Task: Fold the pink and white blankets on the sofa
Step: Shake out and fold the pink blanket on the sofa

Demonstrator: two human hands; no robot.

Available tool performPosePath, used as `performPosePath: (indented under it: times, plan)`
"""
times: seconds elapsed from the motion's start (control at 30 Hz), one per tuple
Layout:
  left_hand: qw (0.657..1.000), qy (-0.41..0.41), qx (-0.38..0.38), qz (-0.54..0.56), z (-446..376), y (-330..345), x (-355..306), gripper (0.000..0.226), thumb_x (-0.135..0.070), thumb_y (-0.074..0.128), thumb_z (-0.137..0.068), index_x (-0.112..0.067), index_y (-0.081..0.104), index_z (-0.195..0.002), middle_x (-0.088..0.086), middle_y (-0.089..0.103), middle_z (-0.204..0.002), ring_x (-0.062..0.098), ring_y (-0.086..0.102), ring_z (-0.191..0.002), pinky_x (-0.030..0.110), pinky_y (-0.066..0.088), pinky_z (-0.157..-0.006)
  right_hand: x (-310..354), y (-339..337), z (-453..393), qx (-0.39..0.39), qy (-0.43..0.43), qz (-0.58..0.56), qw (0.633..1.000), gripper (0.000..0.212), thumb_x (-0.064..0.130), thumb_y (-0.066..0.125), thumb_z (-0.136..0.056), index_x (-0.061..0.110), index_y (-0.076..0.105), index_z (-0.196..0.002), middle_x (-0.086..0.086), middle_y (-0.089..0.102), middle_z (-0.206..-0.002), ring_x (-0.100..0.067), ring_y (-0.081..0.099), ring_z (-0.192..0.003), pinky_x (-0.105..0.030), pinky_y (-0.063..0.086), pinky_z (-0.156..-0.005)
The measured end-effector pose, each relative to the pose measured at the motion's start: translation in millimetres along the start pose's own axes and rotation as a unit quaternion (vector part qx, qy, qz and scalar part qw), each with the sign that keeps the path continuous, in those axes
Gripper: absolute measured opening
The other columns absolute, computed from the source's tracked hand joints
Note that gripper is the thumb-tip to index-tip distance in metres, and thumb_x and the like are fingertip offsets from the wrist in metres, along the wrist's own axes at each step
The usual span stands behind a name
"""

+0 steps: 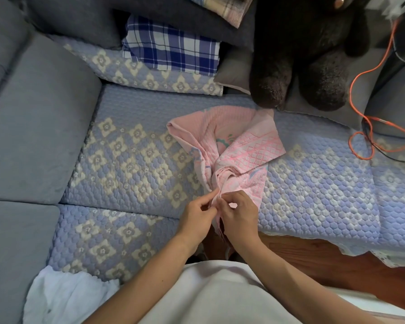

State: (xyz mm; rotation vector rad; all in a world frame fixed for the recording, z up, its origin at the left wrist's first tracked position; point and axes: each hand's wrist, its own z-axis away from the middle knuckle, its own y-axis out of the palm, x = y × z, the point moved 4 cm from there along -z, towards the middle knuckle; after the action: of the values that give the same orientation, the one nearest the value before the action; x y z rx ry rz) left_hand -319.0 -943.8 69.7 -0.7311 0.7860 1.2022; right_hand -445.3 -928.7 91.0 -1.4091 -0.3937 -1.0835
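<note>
While both hands pinch its near edge, the pink blanket point(229, 146) lies bunched.
Left hand point(198, 220) and right hand point(239, 217) grip side by side.

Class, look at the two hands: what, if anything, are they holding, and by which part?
Both the left hand and right hand pinch the pink blanket at its bunched near edge.

No legible text or labels anywhere.
</note>
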Motion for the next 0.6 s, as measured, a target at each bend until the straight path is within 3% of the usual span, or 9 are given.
performPosePath:
  times: [0.1, 0.2, 0.3, 0.43, 0.6]
  plan:
    - [0.999, -0.022, 0.026, 0.041, -2, 6, 7, 0.057, 0.004, 0.051, -0.092, -0.036, 0.067, -0.129, -0.013, 0.065, -0.133, 0.0, 0.058, -0.124, 0.034, 0.048, -0.109, -4, 1, -1, 0.017, 0.083, -0.058, 0.995, 0.015, 0.024, 0.07, -0.088, 0.017, 0.072, -0.074, 0.013, 0.067, -0.103, 0.002, 0.06, -0.098, -0.004, 0.036, -0.081]
    - [0.998, -0.033, 0.024, 0.049, -2, 14, 5, 0.052, 0.001, 0.046, -0.096, -0.033, 0.068, -0.129, -0.006, 0.058, -0.136, 0.004, 0.06, -0.121, 0.038, 0.052, -0.104, -9, 6, 1, 0.041, 0.144, -0.099, 0.984, 0.023, 0.039, 0.072, -0.087, 0.016, 0.071, -0.082, 0.012, 0.067, -0.112, -0.005, 0.061, -0.106, -0.022, 0.046, -0.088]
    - [0.997, -0.031, 0.018, 0.062, -5, 18, 7, 0.06, 0.008, 0.042, -0.092, -0.031, 0.067, -0.131, -0.006, 0.054, -0.137, 0.006, 0.057, -0.125, 0.037, 0.048, -0.109, -12, 8, 1, 0.022, 0.177, -0.129, 0.975, 0.019, 0.033, 0.075, -0.085, 0.015, 0.068, -0.089, 0.006, 0.069, -0.105, -0.01, 0.065, -0.099, -0.022, 0.048, -0.078]
    - [0.994, -0.022, 0.009, 0.107, -5, 20, 11, 0.054, 0.007, 0.051, -0.094, -0.029, 0.066, -0.131, -0.006, 0.061, -0.137, 0.003, 0.059, -0.125, 0.034, 0.046, -0.111, -16, 6, -2, 0.016, 0.242, -0.22, 0.945, 0.005, 0.021, 0.07, -0.089, 0.017, 0.072, -0.087, -0.004, 0.075, -0.087, -0.024, 0.073, -0.084, -0.039, 0.059, -0.073]
    - [0.997, 0.0, -0.038, 0.069, -6, 21, 13, 0.044, -0.006, 0.061, -0.095, -0.034, 0.068, -0.129, -0.01, 0.063, -0.127, 0.002, 0.065, -0.112, 0.034, 0.054, -0.101, -13, 9, 1, 0.028, 0.241, -0.228, 0.943, 0.014, 0.029, 0.069, -0.085, 0.016, 0.071, -0.087, -0.003, 0.074, -0.082, -0.02, 0.071, -0.077, -0.033, 0.057, -0.067]
